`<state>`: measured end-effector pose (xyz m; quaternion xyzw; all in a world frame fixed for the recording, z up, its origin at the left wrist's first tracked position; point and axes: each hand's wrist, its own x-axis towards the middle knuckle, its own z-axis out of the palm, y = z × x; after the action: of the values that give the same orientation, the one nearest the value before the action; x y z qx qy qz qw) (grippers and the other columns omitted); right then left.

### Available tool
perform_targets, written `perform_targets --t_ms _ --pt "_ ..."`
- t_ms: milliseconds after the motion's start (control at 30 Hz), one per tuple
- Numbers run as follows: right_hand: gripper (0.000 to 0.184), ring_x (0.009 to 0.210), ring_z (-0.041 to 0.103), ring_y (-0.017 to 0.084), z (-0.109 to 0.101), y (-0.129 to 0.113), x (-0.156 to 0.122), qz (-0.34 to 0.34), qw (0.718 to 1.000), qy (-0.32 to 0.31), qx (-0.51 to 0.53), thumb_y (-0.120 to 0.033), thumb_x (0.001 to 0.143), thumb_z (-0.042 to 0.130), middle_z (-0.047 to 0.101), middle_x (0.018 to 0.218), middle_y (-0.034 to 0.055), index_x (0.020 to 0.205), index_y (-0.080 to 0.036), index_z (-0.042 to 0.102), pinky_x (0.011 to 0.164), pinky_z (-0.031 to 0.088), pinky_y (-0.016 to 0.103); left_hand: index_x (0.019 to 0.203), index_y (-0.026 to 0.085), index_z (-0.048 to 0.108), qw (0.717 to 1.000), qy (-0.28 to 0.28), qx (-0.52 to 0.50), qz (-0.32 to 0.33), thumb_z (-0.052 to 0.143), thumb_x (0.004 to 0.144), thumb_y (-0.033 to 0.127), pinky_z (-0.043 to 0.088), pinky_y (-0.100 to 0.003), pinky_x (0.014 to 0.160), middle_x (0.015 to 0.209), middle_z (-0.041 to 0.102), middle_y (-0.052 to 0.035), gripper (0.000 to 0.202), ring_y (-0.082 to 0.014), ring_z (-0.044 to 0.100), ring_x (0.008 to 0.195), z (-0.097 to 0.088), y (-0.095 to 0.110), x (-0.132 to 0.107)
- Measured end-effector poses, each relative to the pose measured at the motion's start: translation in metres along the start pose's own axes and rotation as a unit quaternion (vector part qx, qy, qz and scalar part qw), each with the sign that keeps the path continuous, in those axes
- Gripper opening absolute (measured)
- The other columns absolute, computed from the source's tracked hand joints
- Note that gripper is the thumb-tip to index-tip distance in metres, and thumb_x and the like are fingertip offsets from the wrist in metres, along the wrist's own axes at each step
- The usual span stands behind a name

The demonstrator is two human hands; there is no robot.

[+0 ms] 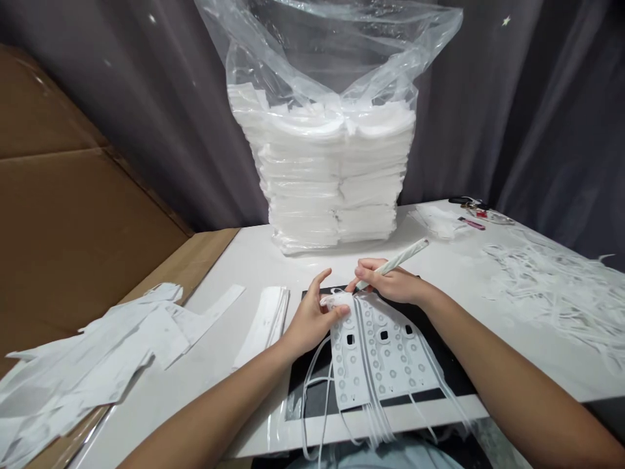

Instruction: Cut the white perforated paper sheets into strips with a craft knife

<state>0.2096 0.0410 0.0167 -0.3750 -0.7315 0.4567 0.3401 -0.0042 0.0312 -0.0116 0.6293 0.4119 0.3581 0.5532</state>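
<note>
A white die-cut sheet with round dots and small square holes lies on a black mat at the table's near edge. My left hand pinches a small crumpled white scrap at the sheet's top left corner. My right hand grips a white pen-like tool with its tip down on the sheet's top edge. Thin white strips trail off the sheet toward me.
A big clear plastic bag of stacked white sheets stands behind the mat. Flat white pieces lie left of the mat, more on cardboard at far left. A pile of thin white offcuts covers the right. Keys lie at the back.
</note>
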Motion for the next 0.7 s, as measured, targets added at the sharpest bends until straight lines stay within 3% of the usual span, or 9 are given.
perform_targets --t_ms 100,333,533,700 --pt "0.049 0.074 0.058 0.015 0.0 -0.004 -0.001 -0.006 1.0 0.002 -0.022 -0.062 0.091 0.038 0.069 0.089 0.0044 0.078 -0.019 0.057 0.067 0.044 0.027 0.144 0.017 0.02 1.0 -0.002 0.001 -0.001 0.075 0.072 0.038 0.045 -0.024 0.059 0.068 0.055 0.0065 0.093 -0.0118 0.056 0.06 0.002 -0.001 0.0" --pt "0.044 0.067 0.052 0.014 -0.003 -0.003 -0.001 -0.013 0.999 -0.008 -0.052 -0.061 0.09 0.043 0.068 0.085 0.002 0.07 -0.021 0.04 0.058 0.035 0.025 0.143 0.018 0.019 1.0 -0.006 -0.013 -0.004 0.076 0.071 0.038 0.044 -0.023 0.056 0.069 0.056 0.0061 0.095 -0.0109 0.053 0.057 0.002 -0.001 0.0" --pt "0.037 0.06 0.043 0.012 0.003 -0.002 -0.002 -0.006 0.993 0.0 -0.116 -0.051 0.09 0.046 0.051 0.069 -0.0028 0.069 -0.021 0.039 0.054 0.03 0.024 0.142 0.02 0.017 0.999 0.009 -0.033 -0.002 0.078 0.069 0.037 0.043 -0.022 0.056 0.068 0.053 0.0074 0.097 -0.0107 0.053 0.058 0.004 -0.002 0.001" --pt "0.034 0.052 0.033 0.01 0.007 0.013 0.004 0.017 0.979 0.034 -0.198 -0.042 0.09 0.043 0.039 0.059 -0.0051 0.066 -0.022 0.031 0.051 0.023 0.024 0.144 0.02 0.012 0.999 -0.029 -0.001 0.027 0.073 0.075 0.037 0.039 -0.021 0.056 0.064 0.051 0.0083 0.093 -0.0102 0.05 0.057 0.007 0.0 -0.006"
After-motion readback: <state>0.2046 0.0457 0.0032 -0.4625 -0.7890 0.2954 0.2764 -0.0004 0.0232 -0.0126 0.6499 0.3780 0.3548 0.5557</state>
